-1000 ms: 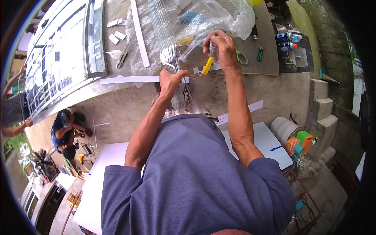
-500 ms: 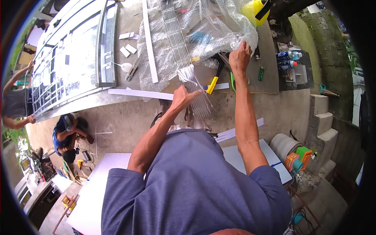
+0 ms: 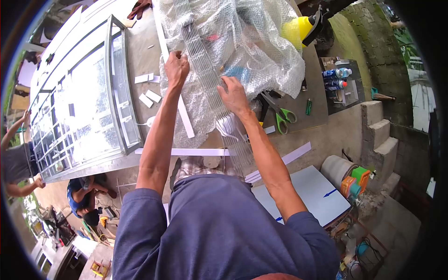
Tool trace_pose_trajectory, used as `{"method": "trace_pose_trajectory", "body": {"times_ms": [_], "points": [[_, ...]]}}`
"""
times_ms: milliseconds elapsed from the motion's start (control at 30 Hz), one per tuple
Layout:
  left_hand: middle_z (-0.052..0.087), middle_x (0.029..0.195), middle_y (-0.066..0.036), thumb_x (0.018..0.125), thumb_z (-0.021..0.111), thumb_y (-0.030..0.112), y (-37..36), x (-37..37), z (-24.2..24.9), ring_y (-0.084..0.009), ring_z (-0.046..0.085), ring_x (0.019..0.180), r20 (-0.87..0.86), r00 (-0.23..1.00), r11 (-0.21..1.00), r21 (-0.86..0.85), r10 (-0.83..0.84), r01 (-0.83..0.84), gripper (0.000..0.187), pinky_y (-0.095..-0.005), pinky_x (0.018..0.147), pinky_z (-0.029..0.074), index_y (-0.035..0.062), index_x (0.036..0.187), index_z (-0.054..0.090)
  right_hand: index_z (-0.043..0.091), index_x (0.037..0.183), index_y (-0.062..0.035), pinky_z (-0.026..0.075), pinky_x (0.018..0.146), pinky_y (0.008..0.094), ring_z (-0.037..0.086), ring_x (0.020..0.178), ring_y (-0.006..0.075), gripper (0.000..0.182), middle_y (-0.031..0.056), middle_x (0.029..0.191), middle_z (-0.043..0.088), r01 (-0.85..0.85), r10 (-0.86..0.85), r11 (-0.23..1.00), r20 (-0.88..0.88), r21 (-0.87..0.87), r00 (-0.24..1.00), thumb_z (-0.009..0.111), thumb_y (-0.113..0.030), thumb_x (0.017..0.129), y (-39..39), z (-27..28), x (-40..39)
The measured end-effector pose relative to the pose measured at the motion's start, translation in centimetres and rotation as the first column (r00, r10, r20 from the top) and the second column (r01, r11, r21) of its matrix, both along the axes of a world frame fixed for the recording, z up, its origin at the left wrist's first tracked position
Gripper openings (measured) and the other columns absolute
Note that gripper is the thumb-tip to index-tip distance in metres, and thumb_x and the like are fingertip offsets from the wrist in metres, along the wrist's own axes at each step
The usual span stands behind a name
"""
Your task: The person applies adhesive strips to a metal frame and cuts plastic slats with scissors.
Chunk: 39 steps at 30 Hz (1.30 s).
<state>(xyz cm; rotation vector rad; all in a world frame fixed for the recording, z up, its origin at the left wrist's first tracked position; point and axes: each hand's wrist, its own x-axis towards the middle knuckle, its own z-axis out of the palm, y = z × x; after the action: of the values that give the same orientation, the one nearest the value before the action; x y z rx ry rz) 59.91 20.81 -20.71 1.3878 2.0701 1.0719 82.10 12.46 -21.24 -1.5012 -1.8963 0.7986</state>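
A long bundle of thin metal rods (image 3: 204, 70) lies across crumpled bubble wrap (image 3: 266, 60), its near end sticking out past the table edge. White ties (image 3: 226, 126) bind it near that edge. My left hand (image 3: 177, 70) is on the bundle's left, over the wrap and a white strip (image 3: 185, 116). Its fingers are curled closed; what they grip, if anything, is hidden. My right hand (image 3: 234, 97) lies along the bundle's right side, thumb and fingers apart. Green-handled scissors (image 3: 282, 120) rest right of my right forearm.
A large metal-framed glass panel (image 3: 84, 93) covers the left, with a person's hands (image 3: 38, 181) at its far edge. Another person (image 3: 83, 196) crouches below it. A yellow bottle (image 3: 297, 29) and spray cans (image 3: 335, 79) stand right. Small white pieces (image 3: 149, 98) lie left.
My left hand has moved up and left from the bundle's near end. My right hand has let go of the bubble wrap and come left to the bundle. The view has shifted.
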Motion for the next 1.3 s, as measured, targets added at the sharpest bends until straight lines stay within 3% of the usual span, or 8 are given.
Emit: {"method": "trace_pose_trajectory", "body": {"times_ms": [200,433,667,833,933,1067,1200,1300], "points": [[0.074,0.102,-0.019,0.087,0.063,0.016,11.8,-3.2,-2.3,-0.0314,0.071,0.096,0.094,0.991,0.995,0.029,0.092,-0.096,0.03,-0.0375,0.091,0.053,0.0009,0.112,0.071,0.054,0.129,0.0026,0.048,0.091,0.0457,0.059,0.103,0.04,0.057,0.0229,0.107,0.061,0.1,-0.117,0.977,0.078,0.189,0.99,0.076,-0.024,0.083,10.1,0.1,-6.9],[0.076,0.083,-0.014,0.083,0.075,0.026,17.4,-5.9,-2.7,-0.0248,0.074,0.08,0.566,0.813,0.98,-0.198,0.137,-0.028,0.028,-0.0373,0.08,0.057,0.0052,0.102,0.078,0.039,0.14,-0.001,0.045,0.099,0.0527,0.053,0.121,0.0422,0.089,0.026,0.126,0.054,0.105,-0.072,0.993,0.397,-0.063,0.915,0.081,-0.046,0.076,20.9,-0.6,-13.4],[0.073,0.072,-0.013,0.075,0.071,0.032,20.1,-6.6,-3.9,-0.0296,0.072,0.068,0.061,0.994,0.981,-0.167,-0.09,0.099,0.025,-0.0389,0.072,0.057,0.0106,0.084,0.081,0.031,0.14,0.0062,0.048,0.095,0.0522,0.053,0.118,0.044,0.097,0.0267,0.125,0.05,0.136,-0.04,0.976,0.479,-0.168,0.877,0.082,-0.038,0.07,23.2,-0.8,-15.2],[0.071,0.065,-0.011,0.082,0.067,0.027,20.3,-8.6,-4.5,-0.02,0.072,0.063,0.374,0.927,0.978,-0.192,0.0,0.077,0.028,-0.0329,0.067,0.058,0.0005,0.081,0.076,0.035,0.139,0.0092,0.049,0.096,0.0494,0.057,0.112,0.0459,0.096,0.0299,0.12,0.055,0.13,-0.07,0.979,0.34,-0.156,0.938,0.08,-0.033,0.066,24.1,-2.6,-14.4],[0.073,0.08,-0.011,0.093,0.068,0.022,20.0,-9.1,-4.8,-0.017,0.072,0.066,0.629,0.776,0.987,-0.144,0.037,0.069,0.029,-0.0313,0.058,0.06,-0.0061,0.097,0.072,0.041,0.14,0.0121,0.047,0.103,0.0458,0.057,0.12,0.0433,0.096,0.0329,0.126,0.057,0.063,-0.03,0.979,0.167,-0.192,0.985,0.081,-0.037,0.068,24.9,-3.0,-12.6],[0.069,0.114,-0.02,0.098,0.065,0.031,19.5,-9.0,-4.2,-0.0257,0.072,0.094,0.847,0.526,0.986,-0.01,-0.081,0.168,0.045,-0.0379,0.083,0.061,-0.0082,0.12,0.06,0.051,0.134,0.0095,0.048,0.102,0.0434,0.061,0.116,0.0367,0.087,0.0283,0.122,0.063,-0.104,-0.08,0.908,-0.414,-0.405,0.907,0.081,-0.034,0.065,25.4,-0.7,-10.8],[0.059,0.132,-0.023,0.098,0.062,0.045,19.5,-7.5,-3.7,-0.0295,0.065,0.113,0.992,0.08,0.965,0.078,-0.101,0.251,0.062,-0.0408,0.097,0.055,-0.0061,0.13,0.052,0.052,0.132,0.0096,0.056,0.081,0.0324,0.066,0.094,0.021,0.068,0.0181,0.111,0.066,-0.362,-0.096,0.772,-0.659,-0.522,0.746,0.072,-0.024,0.077,25.4,2.9,-9.5],[0.058,0.132,-0.025,0.098,0.058,0.053,19.6,-6.0,-2.9,-0.0321,0.063,0.117,0.984,-0.133,0.955,0.151,-0.12,0.254,0.066,-0.0448,0.098,0.055,-0.004,0.131,0.05,0.055,0.128,0.0076,0.057,0.081,0.0358,0.067,0.092,0.0218,0.058,0.0173,0.11,0.066,-0.441,-0.038,0.764,-0.714,-0.472,0.699,0.069,-0.022,0.079,25.2,4.0,-9.7]]}}
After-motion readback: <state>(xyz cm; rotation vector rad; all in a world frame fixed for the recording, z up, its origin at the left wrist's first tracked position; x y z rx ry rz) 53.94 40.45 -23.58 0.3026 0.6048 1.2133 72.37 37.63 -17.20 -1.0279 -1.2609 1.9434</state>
